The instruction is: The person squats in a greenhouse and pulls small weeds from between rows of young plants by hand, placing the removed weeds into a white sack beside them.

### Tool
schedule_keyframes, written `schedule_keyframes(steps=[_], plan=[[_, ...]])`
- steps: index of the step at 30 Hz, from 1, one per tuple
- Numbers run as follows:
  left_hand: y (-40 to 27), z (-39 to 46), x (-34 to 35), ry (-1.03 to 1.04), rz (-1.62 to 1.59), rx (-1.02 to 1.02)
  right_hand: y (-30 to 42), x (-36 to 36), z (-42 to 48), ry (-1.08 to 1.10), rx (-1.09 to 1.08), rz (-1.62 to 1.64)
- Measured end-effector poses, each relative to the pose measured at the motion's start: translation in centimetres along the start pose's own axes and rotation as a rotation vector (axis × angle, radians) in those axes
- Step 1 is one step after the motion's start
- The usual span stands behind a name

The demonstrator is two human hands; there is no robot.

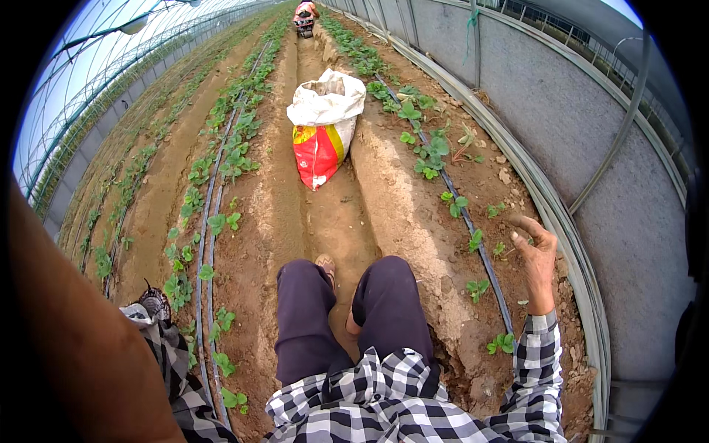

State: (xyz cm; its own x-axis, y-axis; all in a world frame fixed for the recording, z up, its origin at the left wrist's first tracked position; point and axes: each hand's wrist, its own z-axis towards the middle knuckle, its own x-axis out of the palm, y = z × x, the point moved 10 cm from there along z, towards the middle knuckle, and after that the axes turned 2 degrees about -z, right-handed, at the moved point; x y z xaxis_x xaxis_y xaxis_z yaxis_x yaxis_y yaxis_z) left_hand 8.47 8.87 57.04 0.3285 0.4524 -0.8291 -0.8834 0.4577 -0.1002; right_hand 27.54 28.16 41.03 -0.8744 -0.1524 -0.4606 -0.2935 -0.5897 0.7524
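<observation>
My right hand [536,252] is raised above the bare soil at the right bed's outer edge. Its thumb and forefinger are bent and apart, and nothing shows between them. Small green seedlings [476,289], which look like strawberry plants, grow near it along a black drip hose [484,257]. A blurred bare arm [94,338] fills the lower left close to the lens; its hand is out of view. Beside it is loose checkered cloth [183,382] with a dark patterned thing [156,303] that I cannot identify. In the furrow ahead stands an open woven sack [324,147], white above and red below.
My knees [390,299] are bent over the narrow furrow [332,221]. Left is a planted bed with two drip hoses [207,249]. A grey greenhouse side wall [598,122] with slanting metal pipes [615,147] bounds the right. Another person [304,14] is far along the furrow.
</observation>
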Motion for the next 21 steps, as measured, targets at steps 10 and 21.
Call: schedule_keyframes(steps=[10,21], plan=[[-3.0,-2.7,-4.4,-0.293,-0.054,0.27,-18.2,8.8,-13.4,-0.032,0.566,-0.077],[0.1,-42.9,53.6,0.988,-0.812,-1.171,-30.3,7.9,-20.1,-0.216,0.63,-0.826]])
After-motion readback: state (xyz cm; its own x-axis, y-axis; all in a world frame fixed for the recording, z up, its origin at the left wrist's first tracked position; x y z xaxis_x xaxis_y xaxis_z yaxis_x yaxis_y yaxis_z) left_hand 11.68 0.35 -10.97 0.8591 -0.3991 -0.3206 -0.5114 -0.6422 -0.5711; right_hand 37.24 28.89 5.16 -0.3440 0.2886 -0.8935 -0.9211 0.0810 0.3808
